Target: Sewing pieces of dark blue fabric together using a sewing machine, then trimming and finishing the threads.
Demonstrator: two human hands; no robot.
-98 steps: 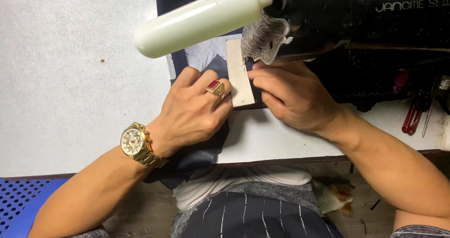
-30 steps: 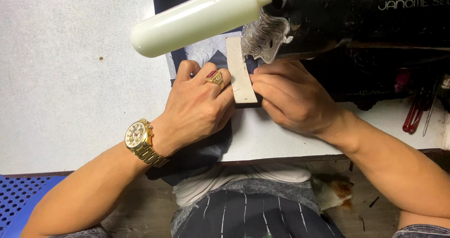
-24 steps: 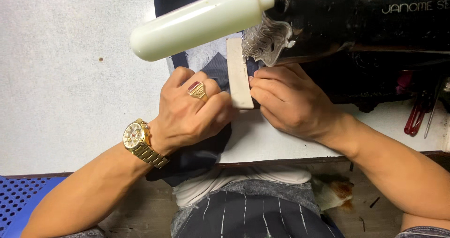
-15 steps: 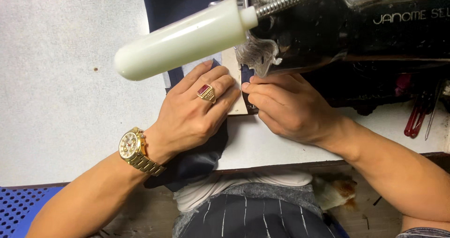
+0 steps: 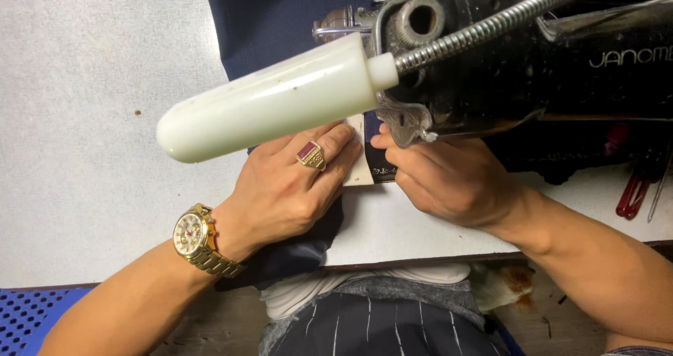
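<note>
2 hands, left hand (image 5: 287, 191) flat on dark cloth (image 5: 294, 254), right hand (image 5: 449, 180) pinching stiff white strip (image 5: 357, 166).

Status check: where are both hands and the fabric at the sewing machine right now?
Left hand flat on the navy fabric and pale strip. Right hand pinches the strip edge under the black sewing machine. White lamp hides the needle area.

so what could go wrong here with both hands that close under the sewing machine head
Fingers near the needle: the right hand pinches the dark fabric right under the black machine head, so a stitch could catch a fingertip.

Blocked view: the white lamp hangs over the left hand and hides part of the pale strip, so it might slip out of line unnoticed.
</note>
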